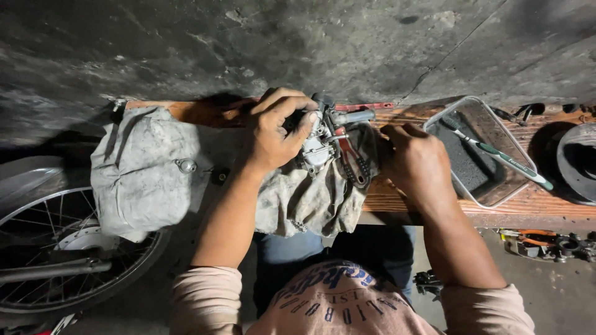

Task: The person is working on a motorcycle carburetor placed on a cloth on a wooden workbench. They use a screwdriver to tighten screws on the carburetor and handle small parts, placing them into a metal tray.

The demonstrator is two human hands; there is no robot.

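My left hand (276, 130) grips a small metal carburettor (320, 139) from above, holding it on a dirty grey rag (149, 174) spread over a wooden bench (534, 201). My right hand (416, 161) is closed just right of the part, on the bench, with its fingers against the rag's edge; what it holds is hidden. Red-handled pliers (352, 162) lie on the rag between the two hands, under the carburettor.
A clear rectangular plastic tray (481, 149) with dark liquid and a green toothbrush (503, 158) sits at right, beside a round dark container (577, 164). Small metal parts (186, 165) rest on the rag. A motorcycle wheel (56, 248) stands at lower left, tools (540, 242) on the floor.
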